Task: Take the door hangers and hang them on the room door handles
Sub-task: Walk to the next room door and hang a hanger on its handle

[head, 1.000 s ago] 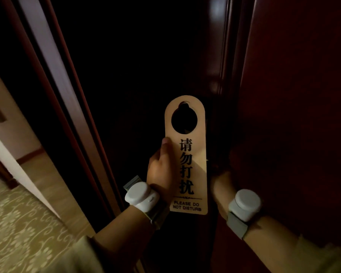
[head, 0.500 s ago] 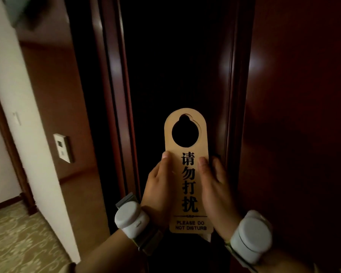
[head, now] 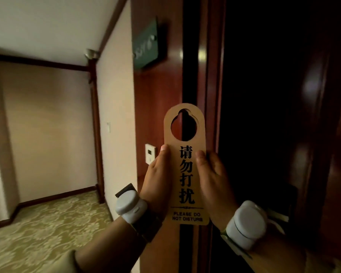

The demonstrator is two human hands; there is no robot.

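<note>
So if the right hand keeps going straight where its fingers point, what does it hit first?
Probably the door frame just behind the hanger; the right hand points up and forward, though depth is unclear.

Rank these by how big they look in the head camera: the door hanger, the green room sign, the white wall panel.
1. Door hanger, though it is held nearest the camera, which inflates it.
2. Green room sign.
3. White wall panel, clearly smallest.
</note>
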